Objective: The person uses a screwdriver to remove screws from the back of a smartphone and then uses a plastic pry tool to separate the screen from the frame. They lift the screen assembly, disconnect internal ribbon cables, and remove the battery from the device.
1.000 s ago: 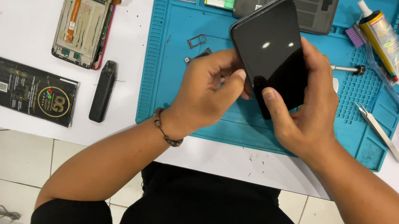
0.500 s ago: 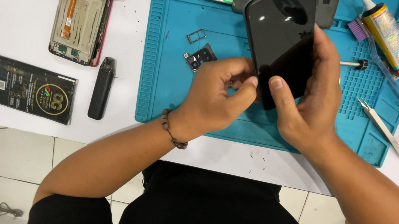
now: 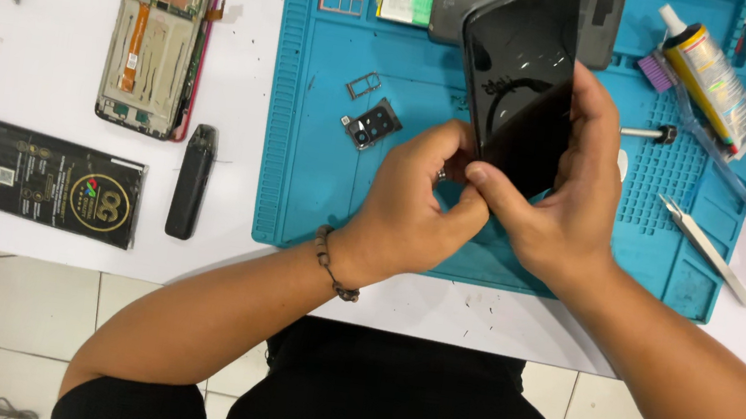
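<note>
Held thing: I see a glossy black phone back panel (image 3: 520, 75) raised over the blue silicone repair mat (image 3: 319, 183), tilted, its top corner cut off by the frame edge.
Right hand: my view shows the right hand (image 3: 565, 206) gripping the panel's lower right edge, fingers wrapped behind it and thumb pressed on its front near the lower corner.
Left hand: the left hand (image 3: 417, 201) meets the panel's bottom corner, fingers curled together; whatever they pinch there is hidden, so I cannot tell.
Hidden: the panel covers part of the dark device (image 3: 600, 18) at the mat's top edge.
On the mat: a small black camera module (image 3: 371, 126) and a metal card tray (image 3: 362, 85) lie left of the hands; a glue tube (image 3: 711, 86) and metal tweezers (image 3: 708, 254) lie right of them.
Off the mat: an opened phone frame (image 3: 158, 42) and a black printed packet (image 3: 55, 182) sit left of the mat on the white surface (image 3: 44, 80).
Change: compared with half a second ago, the panel has shifted slightly toward the mat's top, and the left fingers have closed nearer the right thumb.
</note>
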